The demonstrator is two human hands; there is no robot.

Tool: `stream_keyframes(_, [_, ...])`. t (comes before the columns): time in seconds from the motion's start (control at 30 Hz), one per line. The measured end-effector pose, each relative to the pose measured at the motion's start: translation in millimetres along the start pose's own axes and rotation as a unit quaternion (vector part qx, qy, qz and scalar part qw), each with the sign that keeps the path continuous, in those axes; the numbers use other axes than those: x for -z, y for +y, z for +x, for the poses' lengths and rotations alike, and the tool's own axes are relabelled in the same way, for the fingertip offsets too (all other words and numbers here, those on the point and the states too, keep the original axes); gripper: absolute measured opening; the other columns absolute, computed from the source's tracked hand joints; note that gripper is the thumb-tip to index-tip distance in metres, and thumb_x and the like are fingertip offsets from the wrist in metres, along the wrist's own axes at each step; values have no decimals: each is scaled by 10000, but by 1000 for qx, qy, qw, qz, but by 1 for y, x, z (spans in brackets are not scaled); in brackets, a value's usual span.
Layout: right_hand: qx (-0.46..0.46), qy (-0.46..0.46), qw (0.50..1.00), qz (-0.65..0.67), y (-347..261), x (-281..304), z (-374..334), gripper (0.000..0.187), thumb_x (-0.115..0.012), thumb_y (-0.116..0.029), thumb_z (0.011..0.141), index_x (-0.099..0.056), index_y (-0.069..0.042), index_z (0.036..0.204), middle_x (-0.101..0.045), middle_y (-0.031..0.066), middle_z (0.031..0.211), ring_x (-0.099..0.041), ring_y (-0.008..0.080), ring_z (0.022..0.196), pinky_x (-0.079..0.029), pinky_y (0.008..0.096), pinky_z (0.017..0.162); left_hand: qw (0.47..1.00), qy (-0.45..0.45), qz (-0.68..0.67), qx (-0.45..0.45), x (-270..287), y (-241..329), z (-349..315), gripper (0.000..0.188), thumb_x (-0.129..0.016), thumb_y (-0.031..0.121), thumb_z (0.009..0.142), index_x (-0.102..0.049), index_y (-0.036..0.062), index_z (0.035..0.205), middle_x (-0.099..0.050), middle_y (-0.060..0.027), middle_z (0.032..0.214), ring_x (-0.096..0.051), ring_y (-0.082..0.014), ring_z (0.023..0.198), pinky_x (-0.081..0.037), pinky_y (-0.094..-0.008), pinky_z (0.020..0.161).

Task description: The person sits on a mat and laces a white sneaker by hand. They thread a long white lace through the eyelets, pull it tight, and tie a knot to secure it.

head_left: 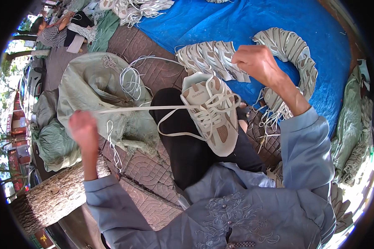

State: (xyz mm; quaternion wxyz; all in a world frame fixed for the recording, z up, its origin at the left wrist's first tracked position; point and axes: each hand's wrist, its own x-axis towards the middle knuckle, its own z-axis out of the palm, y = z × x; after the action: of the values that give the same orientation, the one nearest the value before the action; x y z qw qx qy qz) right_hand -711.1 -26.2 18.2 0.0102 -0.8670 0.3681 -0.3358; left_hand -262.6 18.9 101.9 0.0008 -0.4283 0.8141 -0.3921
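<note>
A cream and beige shoe upper (227,143) lies across my dark-trousered lap, toe toward me, its lacing partly threaded. From its eyelets a flat cream shoelace (145,108) runs tight to the left, ending in my left hand (84,129), which is closed and slightly blurred. A slack loop of lace hangs beside the upper's left edge. My right hand (258,64) is raised beyond the upper on the right, fingers pinched together. Whatever those fingers hold, if anything, cannot be made out.
On a blue tarp (187,16) lie a short row of shoe uppers (210,58) and a curved row (305,62). A pale sack (81,79) with loose laces stands left, near a tree trunk (58,195). Another person (56,35) sits far left.
</note>
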Motion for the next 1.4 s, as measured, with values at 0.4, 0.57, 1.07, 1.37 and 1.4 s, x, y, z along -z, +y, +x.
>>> stream_keyframes(0.4, [120, -171, 974, -89, -51, -74, -23, 78, -573, -120, 591, -532, -79, 644, -509, 20, 610, -545, 168, 682, -443, 295, 534, 940, -11, -339, 23, -18, 144, 3, 355, -568, 38, 626, -566, 7, 979, -545, -143, 1043, -500, -315, 1043, -408, -434, 878])
stream_keyframes(0.57, [183, -125, 968, -118, -54, -67, -19, 66, -558, -156, 559, -509, -111, 569, -454, -6, 565, -518, 142, 651, -407, 262, 514, 934, 18, -355, -44, -5, 217, 72, 266, -557, 84, 641, -548, -4, 891, -540, -114, 969, -470, -270, 1032, -389, -408, 870])
stream_keyframes(1.07, [138, -41, 979, -142, -21, -54, 16, 115, -557, -166, 522, -445, -138, 524, -433, -14, 561, -480, 130, 574, -395, 273, 489, 952, -36, -298, 63, -21, 122, 19, 89, -557, 67, 664, -533, 54, 748, -556, -91, 788, -527, -270, 892, -397, -396, 784])
stream_keyframes(1.37, [36, -37, 998, 18, -38, -52, 17, 39, -578, -99, 573, -545, -92, 593, -535, 31, 615, -560, 192, 619, -462, 322, 529, 922, -75, -355, 133, -33, 121, -11, 57, -575, 52, 724, -528, 61, 755, -564, -94, 776, -541, -273, 847, -393, -396, 738])
stream_keyframes(1.4, [-42, -59, 994, 79, -39, -45, 10, 44, -582, -100, 586, -562, -90, 623, -552, 36, 641, -568, 200, 632, -464, 328, 535, 920, -79, -359, 138, -33, 121, -11, 59, -575, 51, 723, -528, 60, 758, -565, -95, 777, -543, -273, 842, -393, -395, 738])
